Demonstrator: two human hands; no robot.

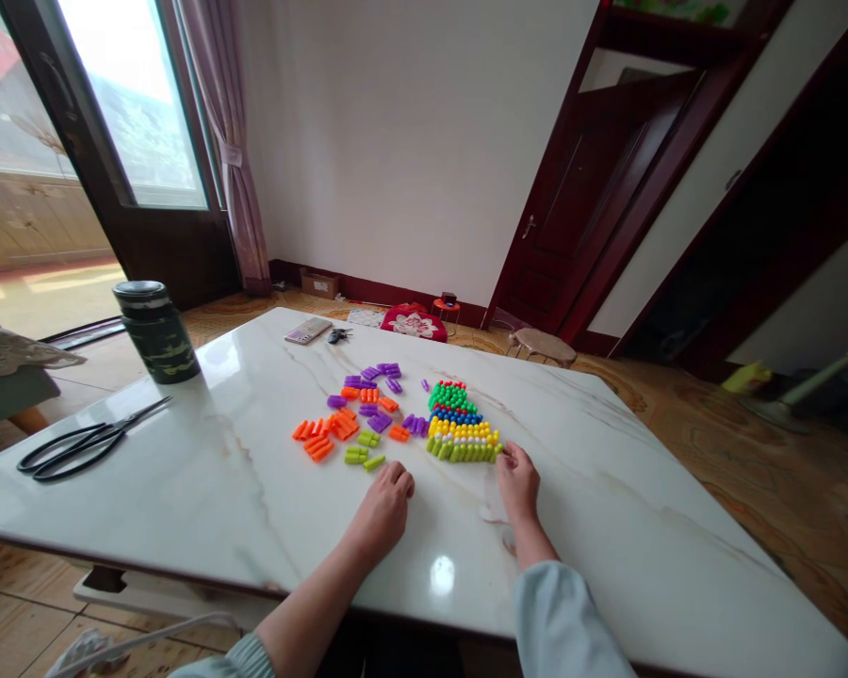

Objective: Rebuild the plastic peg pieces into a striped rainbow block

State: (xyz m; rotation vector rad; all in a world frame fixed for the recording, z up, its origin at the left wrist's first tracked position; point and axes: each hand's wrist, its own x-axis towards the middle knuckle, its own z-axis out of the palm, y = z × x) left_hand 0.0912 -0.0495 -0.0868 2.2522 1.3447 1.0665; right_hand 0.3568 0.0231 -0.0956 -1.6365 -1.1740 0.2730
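A block of small coloured pegs (463, 428) stands in rows on the table, with green, red, blue, yellow and white behind a front row of lime-green pieces (464, 453). My right hand (518, 478) is at the right end of that front row, its fingers pinched at the last lime piece. My left hand (391, 494) rests on the tabletop with its fingers curled in; whatever they hold, if anything, is hidden. Just beyond it lie loose lime pieces (357, 456). Orange pieces (320, 441) and purple pieces (378, 421) are scattered farther left and behind.
The marble-patterned table (240, 527) carries black-handled scissors (89, 443) and a dark green flask (156, 334) at left. A phone (308, 330) and keys (338, 335) lie near the far edge. A round stool (543, 347) stands past the table.
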